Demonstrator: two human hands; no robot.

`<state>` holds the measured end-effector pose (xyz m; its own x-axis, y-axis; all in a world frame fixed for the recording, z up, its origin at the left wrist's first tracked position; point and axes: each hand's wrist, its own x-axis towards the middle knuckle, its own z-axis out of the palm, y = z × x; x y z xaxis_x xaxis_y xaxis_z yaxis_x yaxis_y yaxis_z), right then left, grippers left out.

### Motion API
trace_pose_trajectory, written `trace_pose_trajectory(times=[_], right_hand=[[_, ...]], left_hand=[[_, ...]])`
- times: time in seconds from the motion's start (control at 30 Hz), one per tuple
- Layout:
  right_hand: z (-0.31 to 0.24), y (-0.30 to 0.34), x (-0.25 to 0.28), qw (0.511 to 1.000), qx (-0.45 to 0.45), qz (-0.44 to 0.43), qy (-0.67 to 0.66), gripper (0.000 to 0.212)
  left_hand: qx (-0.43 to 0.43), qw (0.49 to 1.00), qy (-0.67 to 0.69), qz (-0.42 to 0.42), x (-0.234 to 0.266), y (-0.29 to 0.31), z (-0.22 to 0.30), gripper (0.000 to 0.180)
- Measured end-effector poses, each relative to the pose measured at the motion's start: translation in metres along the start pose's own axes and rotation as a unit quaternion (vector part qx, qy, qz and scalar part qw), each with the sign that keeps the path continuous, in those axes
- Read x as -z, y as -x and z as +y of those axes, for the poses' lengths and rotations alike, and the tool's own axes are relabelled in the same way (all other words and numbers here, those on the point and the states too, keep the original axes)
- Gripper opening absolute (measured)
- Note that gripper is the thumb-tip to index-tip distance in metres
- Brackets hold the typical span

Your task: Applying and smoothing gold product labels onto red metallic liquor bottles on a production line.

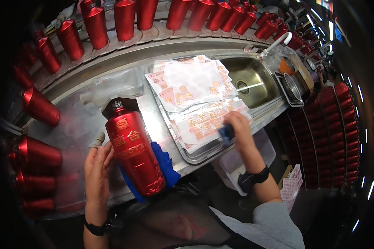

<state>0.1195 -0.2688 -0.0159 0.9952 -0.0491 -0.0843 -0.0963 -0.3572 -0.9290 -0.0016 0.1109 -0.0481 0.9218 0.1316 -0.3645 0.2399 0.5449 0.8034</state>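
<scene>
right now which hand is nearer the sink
Right. The right hand is this side of the sink, over printed sheets; the left hand farther left, beside a red bottle.

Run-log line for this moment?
left grip: open beside red bottle, contact unclear | right grip: holding dark-blue object over sheets | bottle: on blue cloth

A brushed stainless-steel counter (156,129) carries a clear rectangular plastic tub (119,81), a crumpled bright-blue cloth (164,157) beneath a glossy red tapering bottle (135,155), and a shallow metal tray (195,159) bearing white stickered sheets (195,79). Behind, a grey-plated conveyor (143,36) carries a row of similar red bottles (124,20).
</scene>
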Motion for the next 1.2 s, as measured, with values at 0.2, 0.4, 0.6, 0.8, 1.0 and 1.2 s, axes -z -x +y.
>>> trace_pose_trajectory(times=[0.2,0.4,0.6,0.8,1.0,1.2], right_hand=[[0.034,-0.025,0.074,0.78,0.185,0.252,0.542,0.039],[0.042,-0.043,0.105,0.877,-0.037,0.155,0.453,0.029],[0.049,-0.079,0.139,0.894,0.039,0.201,0.398,0.023],[0.078,-0.182,0.16,0.893,-0.015,0.084,0.443,0.028],[0.113,-0.225,0.172,0.846,-0.063,-0.082,0.523,0.023],[0.033,-0.178,0.152,0.879,0.078,-0.024,0.469,0.021]], left_hand=[[0.002,1.0,-0.003,0.016,0.014,0.007,-0.008,0.052],[-0.009,1.0,0.003,0.019,0.011,0.01,-0.01,0.047],[-0.004,1.0,-0.003,0.027,0.01,0.011,-0.008,0.045],[-0.009,0.998,-0.006,0.055,0.009,0.014,-0.009,0.045],[0.008,0.996,0.011,0.091,0.009,0.02,-0.007,0.05],[-0.022,0.999,-0.036,0.021,0.003,0.022,-0.006,0.061]])
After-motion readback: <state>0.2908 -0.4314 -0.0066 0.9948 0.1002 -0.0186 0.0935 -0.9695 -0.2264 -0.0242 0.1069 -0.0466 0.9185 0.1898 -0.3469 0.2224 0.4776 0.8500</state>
